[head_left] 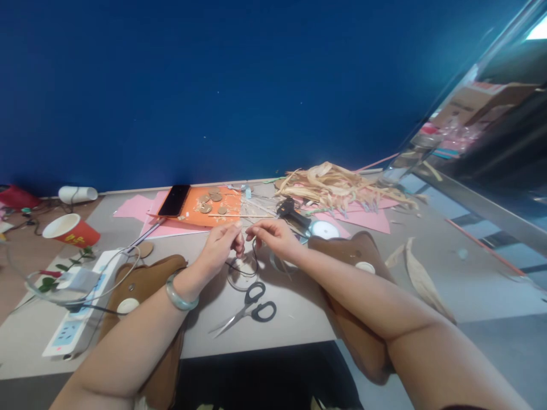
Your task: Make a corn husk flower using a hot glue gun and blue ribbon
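My left hand and my right hand meet over the grey table, fingers pinched together. Between them runs a thin dark cord that loops down toward a small clear round piece. A pale green bangle circles my left wrist. Black-handled scissors lie open just below the hands. Both forearms rest on brown padded covers.
An orange sheet with round brown discs, a black phone and pink paper sit behind the hands. Dried husk strips pile at back right beside a black glue gun. A power strip and red cup stand left.
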### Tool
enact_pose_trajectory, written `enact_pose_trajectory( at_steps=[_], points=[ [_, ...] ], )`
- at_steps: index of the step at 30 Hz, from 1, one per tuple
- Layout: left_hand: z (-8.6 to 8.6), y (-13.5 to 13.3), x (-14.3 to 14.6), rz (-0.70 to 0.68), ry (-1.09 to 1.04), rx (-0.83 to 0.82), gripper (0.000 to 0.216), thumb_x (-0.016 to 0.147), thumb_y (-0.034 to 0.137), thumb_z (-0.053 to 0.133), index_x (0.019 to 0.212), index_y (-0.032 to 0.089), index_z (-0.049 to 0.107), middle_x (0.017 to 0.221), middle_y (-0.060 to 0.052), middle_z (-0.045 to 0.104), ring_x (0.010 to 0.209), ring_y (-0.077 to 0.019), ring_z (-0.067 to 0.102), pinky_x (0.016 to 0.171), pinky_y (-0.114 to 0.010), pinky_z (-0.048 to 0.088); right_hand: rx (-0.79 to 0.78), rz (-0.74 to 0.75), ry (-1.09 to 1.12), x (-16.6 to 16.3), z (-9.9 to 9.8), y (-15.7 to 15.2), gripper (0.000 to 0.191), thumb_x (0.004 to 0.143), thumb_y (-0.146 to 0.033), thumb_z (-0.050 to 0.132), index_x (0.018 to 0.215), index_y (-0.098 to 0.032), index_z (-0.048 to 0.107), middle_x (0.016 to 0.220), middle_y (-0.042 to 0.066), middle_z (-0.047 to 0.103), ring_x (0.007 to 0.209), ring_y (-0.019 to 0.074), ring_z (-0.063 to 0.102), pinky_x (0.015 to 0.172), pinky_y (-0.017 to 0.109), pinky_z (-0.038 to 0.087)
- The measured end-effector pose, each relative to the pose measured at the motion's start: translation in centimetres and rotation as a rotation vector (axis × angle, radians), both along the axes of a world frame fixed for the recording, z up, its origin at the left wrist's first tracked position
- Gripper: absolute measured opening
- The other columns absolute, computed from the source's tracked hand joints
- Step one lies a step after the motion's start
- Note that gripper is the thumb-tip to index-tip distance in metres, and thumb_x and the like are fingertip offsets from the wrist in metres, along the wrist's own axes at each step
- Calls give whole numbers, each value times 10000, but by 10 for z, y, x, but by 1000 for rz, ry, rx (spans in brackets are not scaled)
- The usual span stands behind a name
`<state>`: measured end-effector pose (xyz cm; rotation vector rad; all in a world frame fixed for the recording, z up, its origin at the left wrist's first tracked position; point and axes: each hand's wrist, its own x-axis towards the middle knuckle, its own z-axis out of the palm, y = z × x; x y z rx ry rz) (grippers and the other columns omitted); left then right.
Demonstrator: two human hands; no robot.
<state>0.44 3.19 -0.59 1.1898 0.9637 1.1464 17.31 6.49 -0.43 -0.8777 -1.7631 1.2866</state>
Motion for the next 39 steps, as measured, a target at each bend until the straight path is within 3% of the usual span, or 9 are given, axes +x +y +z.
enact_pose_trajectory(
  at_steps=[5, 11, 18, 25, 31, 39],
  points=[
    [-2, -4, 0, -41, 58, 58, 300, 782, 400, 680, 665, 147, 567, 589, 3, 600, 524, -98, 556, 550, -236, 448, 41, -14, -21, 0, -1, 1, 245, 816, -371, 615, 750, -148, 690, 685, 29, 690, 554, 109, 576, 572, 236, 482],
    [-1, -6, 3, -62, 27, 16, 280, 617, 293, 822, 675, 131, 601, 590, -2, 621, 543, -112, 574, 546, -232, 442, 92, -94, -23, 1, -8, 5, 154, 726, -295, 706, 693, -147, 682, 692, 38, 697, 652, 141, 605, 643, 261, 484],
    [1, -6, 2, -37, -32, -71, 342, 823, 444, 613, 739, 121, 688, 720, -56, 680, 527, -102, 576, 553, -245, 467, 34, -131, 6, 0, -7, 5, 280, 804, -411, 642, 690, -156, 618, 606, 12, 635, 557, 120, 567, 574, 245, 460],
    [3, -3, 2, 31, -99, -135, 374, 814, 467, 600, 715, 118, 690, 660, -51, 661, 518, -111, 579, 563, -253, 482, 6, -115, 73, 1, -3, 1, 420, 865, -529, 532, 761, -148, 677, 651, 27, 649, 566, 121, 570, 589, 253, 479],
    [6, -5, 2, 51, -61, -33, 271, 802, 393, 635, 790, 133, 712, 755, -43, 677, 546, -94, 568, 580, -249, 491, 39, -19, 125, 3, -1, 1, 279, 806, -423, 670, 758, -150, 698, 741, 45, 679, 705, 151, 613, 702, 283, 495],
    [2, -7, 6, 51, -69, -52, 272, 726, 289, 694, 957, 153, 740, 889, -64, 708, 538, -90, 580, 559, -255, 495, 109, -149, 127, 5, -3, 7, 285, 781, -436, 687, 733, -160, 634, 718, 39, 660, 695, 152, 586, 707, 295, 478]
  ],
)
